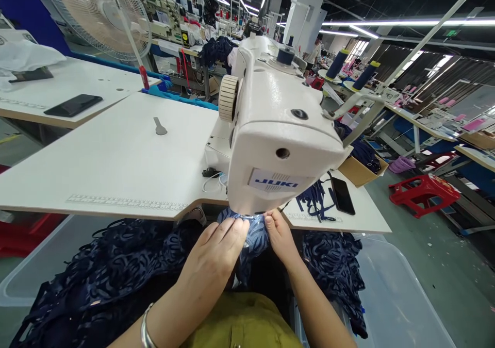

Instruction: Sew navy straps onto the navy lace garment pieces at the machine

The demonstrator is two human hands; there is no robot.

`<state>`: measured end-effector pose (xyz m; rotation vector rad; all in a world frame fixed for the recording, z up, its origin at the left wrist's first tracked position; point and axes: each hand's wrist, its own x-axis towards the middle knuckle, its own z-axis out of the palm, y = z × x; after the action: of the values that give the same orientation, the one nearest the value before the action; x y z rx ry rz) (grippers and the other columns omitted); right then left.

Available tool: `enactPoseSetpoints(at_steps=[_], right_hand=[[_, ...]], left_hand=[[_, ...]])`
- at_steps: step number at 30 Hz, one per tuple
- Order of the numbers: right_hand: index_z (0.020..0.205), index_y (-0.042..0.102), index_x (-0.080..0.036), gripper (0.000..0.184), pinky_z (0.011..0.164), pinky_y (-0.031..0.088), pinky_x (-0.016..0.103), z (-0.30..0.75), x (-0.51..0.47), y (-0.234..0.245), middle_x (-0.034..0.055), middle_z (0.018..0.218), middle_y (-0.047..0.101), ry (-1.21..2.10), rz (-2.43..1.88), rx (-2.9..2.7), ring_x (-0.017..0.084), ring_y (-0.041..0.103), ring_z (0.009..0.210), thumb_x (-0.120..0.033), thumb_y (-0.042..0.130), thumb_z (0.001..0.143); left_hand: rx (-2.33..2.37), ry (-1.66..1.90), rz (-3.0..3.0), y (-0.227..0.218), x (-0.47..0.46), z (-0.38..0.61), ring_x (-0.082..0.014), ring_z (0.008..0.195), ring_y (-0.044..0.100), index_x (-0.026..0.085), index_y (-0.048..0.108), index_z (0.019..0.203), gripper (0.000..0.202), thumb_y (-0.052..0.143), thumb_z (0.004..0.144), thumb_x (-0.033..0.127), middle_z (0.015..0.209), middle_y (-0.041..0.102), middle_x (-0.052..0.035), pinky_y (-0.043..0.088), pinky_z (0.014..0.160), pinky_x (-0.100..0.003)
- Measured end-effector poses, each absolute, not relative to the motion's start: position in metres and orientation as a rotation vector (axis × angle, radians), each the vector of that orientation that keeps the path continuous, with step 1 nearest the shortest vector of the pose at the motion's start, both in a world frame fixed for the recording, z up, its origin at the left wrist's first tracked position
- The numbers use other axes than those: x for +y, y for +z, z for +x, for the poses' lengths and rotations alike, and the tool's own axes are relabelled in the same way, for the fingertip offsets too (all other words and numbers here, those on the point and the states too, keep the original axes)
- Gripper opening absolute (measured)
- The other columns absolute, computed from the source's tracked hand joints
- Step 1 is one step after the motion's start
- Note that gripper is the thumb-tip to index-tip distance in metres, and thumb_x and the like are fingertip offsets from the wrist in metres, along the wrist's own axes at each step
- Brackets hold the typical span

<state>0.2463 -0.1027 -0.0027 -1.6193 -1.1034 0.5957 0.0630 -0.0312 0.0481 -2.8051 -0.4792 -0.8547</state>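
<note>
A white JUKI sewing machine (270,126) stands on the white table (116,157), its head right in front of me. Under its needle end lies a piece of dark blue patterned fabric (255,237). My left hand (216,255) lies on the fabric with fingers stretched flat toward the needle. My right hand (279,234) presses on the fabric at the right of the needle, fingers curled and pinching its edge. More of the same dark blue fabric (100,276) hangs heaped over my lap at the left and right (336,270). A silver bangle (146,330) is on my left wrist.
A black phone (342,196) and dark blue straps (315,198) lie on the table right of the machine. Another phone (73,104) rests on the far left table. A fan (100,13), thread cones (337,63), a cardboard box (361,170), a red stool (423,191) and clear bins (394,296) surround me.
</note>
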Motion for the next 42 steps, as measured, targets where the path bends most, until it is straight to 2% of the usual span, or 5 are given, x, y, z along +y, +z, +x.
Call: enactPoseSetpoints(at_steps=[6, 12, 23, 28, 42], right_hand=[[0.116, 0.057, -0.022, 0.055, 0.096, 0.040, 0.037, 0.240, -0.109, -0.037, 0.0084, 0.107, 0.060, 0.918, -1.374, -1.126, 0.022, 0.054, 0.103, -0.063, 0.030, 0.092], [0.095, 0.064, -0.021, 0.044, 0.064, 0.044, 0.027, 0.229, -0.120, -0.058, -0.0007, 0.071, 0.055, 1.256, -1.269, -0.833, 0.013, 0.047, 0.061, -0.062, 0.055, 0.083], [0.085, 0.064, -0.021, 0.011, 0.064, 0.042, 0.021, 0.254, -0.171, 0.057, -0.0014, 0.078, 0.061, 0.636, -1.551, -1.127, 0.012, 0.054, 0.068, -0.030, 0.057, 0.088], [0.097, 0.064, -0.023, 0.016, 0.080, 0.046, 0.021, 0.226, -0.158, 0.078, -0.0009, 0.092, 0.068, 0.758, -1.502, -1.542, 0.012, 0.064, 0.087, -0.024, 0.049, 0.092], [0.083, 0.051, -0.017, 0.005, 0.077, 0.042, 0.033, 0.404, -0.071, 0.007, 0.0127, 0.103, 0.055, 0.104, -2.216, -0.693, 0.023, 0.057, 0.091, -0.015, 0.055, 0.082]], left_hand=[[-0.419, -0.850, -2.827, 0.049, -0.029, 0.064, -0.0201, 0.107, 0.058, 0.012, 0.060, 0.120, 0.045, 0.032, 0.087, 0.000, 0.117, 0.067, -0.0064, 0.037, 0.096, -0.035], [-0.374, -0.861, -2.837, 0.050, -0.027, 0.062, -0.0202, 0.107, 0.057, 0.011, 0.060, 0.120, 0.047, 0.030, 0.086, 0.000, 0.118, 0.065, -0.0079, 0.040, 0.095, -0.034], [-0.381, -0.984, -3.654, 0.042, -0.053, 0.050, -0.0190, 0.111, 0.060, 0.025, 0.043, 0.134, 0.050, 0.055, 0.088, 0.038, 0.129, 0.058, -0.0084, 0.052, 0.090, -0.024], [-0.651, -0.800, -4.166, 0.044, -0.049, 0.071, -0.0146, 0.075, 0.068, 0.025, 0.061, 0.110, 0.029, 0.045, 0.092, 0.042, 0.088, 0.072, 0.0010, 0.057, 0.067, -0.021], [-0.466, -1.063, -2.740, 0.045, -0.009, 0.064, -0.0302, 0.092, 0.060, 0.015, 0.061, 0.109, 0.035, 0.033, 0.096, 0.032, 0.102, 0.067, -0.0115, 0.044, 0.079, -0.044]])
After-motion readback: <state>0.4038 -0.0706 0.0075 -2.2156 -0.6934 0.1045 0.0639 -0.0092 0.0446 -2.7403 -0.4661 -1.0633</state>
